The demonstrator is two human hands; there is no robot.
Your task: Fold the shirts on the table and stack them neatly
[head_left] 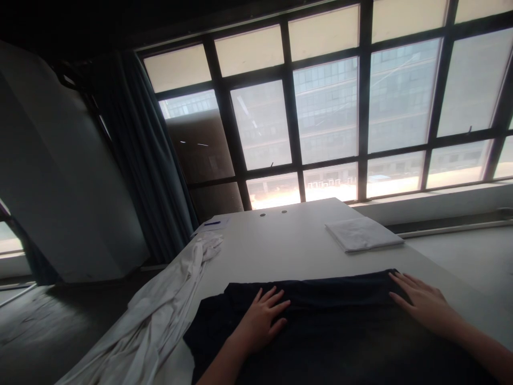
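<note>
We rest the left hand [261, 320], fingers spread and grasping nothing, on the dark cloth [336, 337], which lies across the near part of the white table [272, 243]. We set the right hand [425, 302], fingers extended and unclenched, at the cloth's far right corner. Beyond lies a folded sheet [363, 234]; a crumpled sheet [160, 299] lines the left edge.

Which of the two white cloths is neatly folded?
The right white cloth, lying flat and squared on the table; the left white cloth lies rumpled.
</note>
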